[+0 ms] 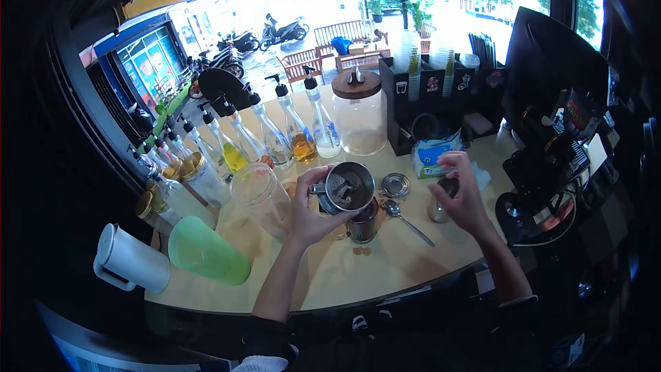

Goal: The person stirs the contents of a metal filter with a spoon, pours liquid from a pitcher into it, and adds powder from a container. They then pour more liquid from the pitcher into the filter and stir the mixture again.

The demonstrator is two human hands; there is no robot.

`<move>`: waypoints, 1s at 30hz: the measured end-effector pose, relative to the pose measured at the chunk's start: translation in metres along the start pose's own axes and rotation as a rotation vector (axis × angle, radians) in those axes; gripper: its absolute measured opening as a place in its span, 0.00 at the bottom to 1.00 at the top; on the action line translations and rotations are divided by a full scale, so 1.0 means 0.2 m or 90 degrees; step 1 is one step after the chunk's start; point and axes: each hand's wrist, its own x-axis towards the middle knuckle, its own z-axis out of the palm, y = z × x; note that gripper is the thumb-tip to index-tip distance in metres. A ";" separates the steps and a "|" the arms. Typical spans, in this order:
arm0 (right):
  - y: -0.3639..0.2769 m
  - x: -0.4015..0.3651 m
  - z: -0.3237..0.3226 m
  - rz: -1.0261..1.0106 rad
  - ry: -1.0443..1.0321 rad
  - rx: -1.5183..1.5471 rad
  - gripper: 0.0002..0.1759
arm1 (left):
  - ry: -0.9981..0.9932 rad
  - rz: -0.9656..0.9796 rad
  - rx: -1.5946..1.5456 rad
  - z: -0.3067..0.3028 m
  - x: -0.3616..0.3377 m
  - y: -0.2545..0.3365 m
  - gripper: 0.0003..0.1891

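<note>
My left hand [311, 212] is closed round a metal cup [350, 187] with a side handle. Its open top faces me, and some dark bits and liquid show inside. Directly beneath it on the counter stands a dark, shiny vessel [363, 227], partly hidden by the cup. My right hand [463, 193] is raised with fingers curved and apart, beside a small upright container [438, 208] with a dark upper part. That container is partly covered by the hand; no grip on it shows. Between the hands lie a metal spoon [407, 222] and a round metal lid [395, 184].
Clear plastic jug [258, 189], green pitcher [206, 251] and white pitcher [134, 258] stand left. Several pump bottles [299, 134] line the back, beside a wood-lidded jar [359, 117]. A black cup organizer [447, 103], a tissue pack [435, 155] and dark equipment [544, 193] are right.
</note>
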 end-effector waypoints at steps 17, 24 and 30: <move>-0.33 0.26 0.29 -0.248 -0.314 -0.035 0.47 | -0.031 0.031 -0.006 0.00 0.03 0.00 0.49; -0.43 0.36 0.30 -0.193 -0.377 -0.070 0.43 | -0.024 -0.040 -0.063 -0.04 0.04 -0.01 0.56; -0.45 0.47 0.23 -0.101 -0.340 -0.126 0.41 | 0.023 0.010 -0.060 -0.09 -0.01 -0.06 0.59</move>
